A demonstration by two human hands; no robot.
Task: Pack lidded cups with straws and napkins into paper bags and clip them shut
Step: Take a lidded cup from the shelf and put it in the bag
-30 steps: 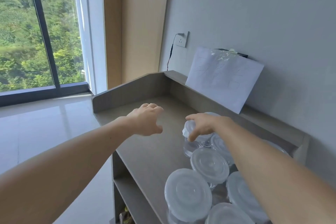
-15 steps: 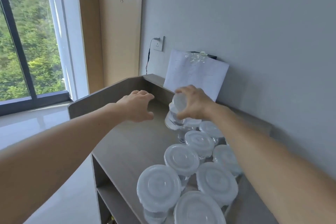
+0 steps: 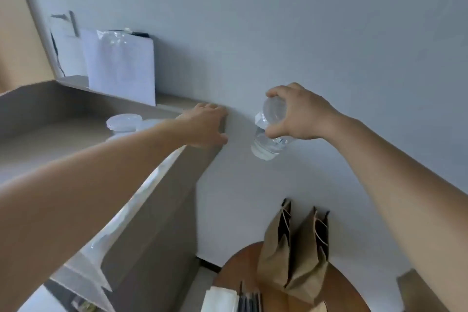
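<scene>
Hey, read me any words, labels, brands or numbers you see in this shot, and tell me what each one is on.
No text here can be read.
White sheet leaning on the wall: faint marks only, too blurred to read.
Brown paper bags: no print shows.
Clear cup held in the right hand: no label shows.

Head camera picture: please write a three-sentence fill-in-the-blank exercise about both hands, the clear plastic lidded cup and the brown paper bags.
1. The right hand grips ___ clear plastic lidded cup in the air.
2. The left hand is at the grey-brown counter's end, to the ___ of the cup.
3. ___ brown paper bags stand on the round wooden table.
Missing words: one; left; two.
</scene>
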